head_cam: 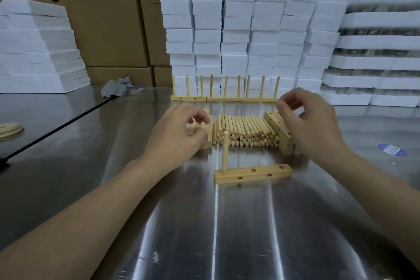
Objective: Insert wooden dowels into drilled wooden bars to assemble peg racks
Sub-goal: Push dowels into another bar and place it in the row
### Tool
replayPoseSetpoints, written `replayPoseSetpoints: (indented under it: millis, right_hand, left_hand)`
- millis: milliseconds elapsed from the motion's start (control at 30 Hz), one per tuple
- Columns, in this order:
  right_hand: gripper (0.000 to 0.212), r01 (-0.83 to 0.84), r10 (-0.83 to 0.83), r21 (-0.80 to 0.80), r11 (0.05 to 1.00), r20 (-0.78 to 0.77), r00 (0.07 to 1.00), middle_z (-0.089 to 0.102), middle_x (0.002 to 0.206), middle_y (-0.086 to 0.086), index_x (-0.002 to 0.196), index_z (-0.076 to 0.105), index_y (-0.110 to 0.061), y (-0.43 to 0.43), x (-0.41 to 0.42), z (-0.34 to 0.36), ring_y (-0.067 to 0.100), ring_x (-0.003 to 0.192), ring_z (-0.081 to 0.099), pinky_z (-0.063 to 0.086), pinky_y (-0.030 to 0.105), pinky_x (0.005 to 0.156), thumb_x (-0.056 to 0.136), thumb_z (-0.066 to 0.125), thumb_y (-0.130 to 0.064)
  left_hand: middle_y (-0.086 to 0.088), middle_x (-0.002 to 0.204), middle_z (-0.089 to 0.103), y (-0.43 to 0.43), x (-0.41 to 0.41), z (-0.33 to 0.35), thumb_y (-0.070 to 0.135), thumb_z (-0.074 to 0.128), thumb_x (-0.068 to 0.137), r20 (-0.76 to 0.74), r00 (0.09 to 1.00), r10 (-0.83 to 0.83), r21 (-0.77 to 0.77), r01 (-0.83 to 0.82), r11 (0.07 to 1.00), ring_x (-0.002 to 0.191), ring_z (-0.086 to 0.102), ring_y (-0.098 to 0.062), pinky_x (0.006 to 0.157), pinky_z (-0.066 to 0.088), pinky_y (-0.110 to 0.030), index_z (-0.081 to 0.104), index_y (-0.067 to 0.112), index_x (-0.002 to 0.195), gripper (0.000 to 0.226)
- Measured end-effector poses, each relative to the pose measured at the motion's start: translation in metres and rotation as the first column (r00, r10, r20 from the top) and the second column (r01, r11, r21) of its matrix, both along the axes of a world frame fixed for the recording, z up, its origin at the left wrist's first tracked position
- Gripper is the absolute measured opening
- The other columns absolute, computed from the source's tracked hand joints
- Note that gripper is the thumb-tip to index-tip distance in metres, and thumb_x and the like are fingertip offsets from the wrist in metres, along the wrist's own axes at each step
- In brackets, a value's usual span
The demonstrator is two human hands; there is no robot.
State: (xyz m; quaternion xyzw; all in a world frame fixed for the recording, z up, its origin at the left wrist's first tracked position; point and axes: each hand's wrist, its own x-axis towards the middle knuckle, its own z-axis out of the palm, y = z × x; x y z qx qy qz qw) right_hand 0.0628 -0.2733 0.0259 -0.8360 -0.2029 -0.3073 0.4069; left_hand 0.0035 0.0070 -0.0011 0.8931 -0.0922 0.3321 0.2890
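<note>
One drilled bar (253,173) on table (227,229), one dowel (225,152) upright in it, three finished racks (223,98) behind, left hand (179,130) curled over bar stack (209,140), grip unclear, right hand (311,120) loosely curled, empty

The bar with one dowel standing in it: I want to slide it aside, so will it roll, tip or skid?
The bar looks square-edged and lies flat, so it probably won't roll. The table is shiny metal, so it would likely skid easily. The dowel stands tall at one end, so a push high on it might tip the bar.
</note>
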Motion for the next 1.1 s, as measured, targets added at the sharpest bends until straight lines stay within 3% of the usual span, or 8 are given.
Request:
replayPoseSetpoints:
  millis: [67,133,367,733,933,1100]
  right_hand:
    - [0.009,0.06,-0.057,-0.164,0.985,0.019,0.998,0.066,0.106,-0.011,0.103,0.071,-0.028,-0.003,0.008,-0.008,0.013,0.108,0.055,0.036,0.029,0.086,0.1,0.062,-0.029]
    - [0.014,0.074,-0.075,-0.216,0.974,0.002,0.997,0.065,0.115,-0.005,0.109,0.073,-0.026,-0.003,0.013,-0.012,0.019,0.117,0.051,0.036,0.031,0.092,0.1,0.062,-0.027]
    - [0.014,0.061,-0.053,-0.235,0.97,0.04,0.998,0.059,0.109,-0.009,0.106,0.073,-0.028,0.004,0.014,-0.015,0.014,0.114,0.047,0.031,0.027,0.089,0.098,0.061,-0.026]
    - [0.013,0.065,-0.059,-0.254,0.965,0.031,0.998,0.061,0.107,-0.007,0.099,0.074,-0.027,0.001,0.016,-0.015,0.015,0.112,0.049,0.032,0.028,0.088,0.098,0.062,-0.026]
    - [0.013,0.062,-0.055,-0.273,0.96,0.035,0.998,0.057,0.108,-0.012,0.099,0.073,-0.029,0.001,0.015,-0.015,0.014,0.113,0.049,0.032,0.029,0.089,0.099,0.06,-0.028]
    - [0.013,0.06,-0.055,-0.277,0.959,0.026,0.998,0.059,0.108,-0.009,0.099,0.074,-0.027,0.002,0.015,-0.015,0.017,0.114,0.049,0.032,0.03,0.088,0.099,0.061,-0.027]
  left_hand:
    - [0.021,0.119,0.06,0.001,0.008,-0.006,0.025,0.068,0.094,0.019,0.998,0.065,0.16,-0.068,0.985,0.118,0.047,-0.003,0.094,0.043,-0.033,0.071,0.038,0.119,0.027]
    - [0.015,0.135,0.057,0.0,0.014,-0.008,0.035,0.066,0.097,0.018,0.997,0.081,0.239,-0.083,0.968,0.132,0.043,-0.009,0.106,0.042,-0.04,0.067,0.036,0.134,0.037]
    - [0.01,0.163,0.041,-0.013,0.017,-0.013,0.055,0.058,0.098,-0.05,0.993,0.106,0.502,-0.067,0.862,0.157,0.023,-0.017,0.125,0.026,-0.045,0.056,0.032,0.151,0.058]
    - [0.017,0.138,0.058,-0.01,0.017,-0.012,0.053,0.067,0.095,-0.025,0.99,0.138,0.457,-0.112,0.883,0.131,0.049,-0.011,0.109,0.037,-0.038,0.066,0.035,0.139,0.048]
    - [0.014,0.134,0.058,-0.017,0.014,-0.012,0.057,0.068,0.092,0.023,0.985,0.172,0.456,-0.163,0.875,0.131,0.046,-0.011,0.105,0.036,-0.036,0.074,0.036,0.116,0.032]
    - [0.013,0.126,0.062,-0.025,0.011,-0.01,0.052,0.073,0.093,0.098,0.974,0.206,0.458,-0.227,0.859,0.125,0.049,-0.014,0.094,0.035,-0.034,0.079,0.032,0.101,0.022]
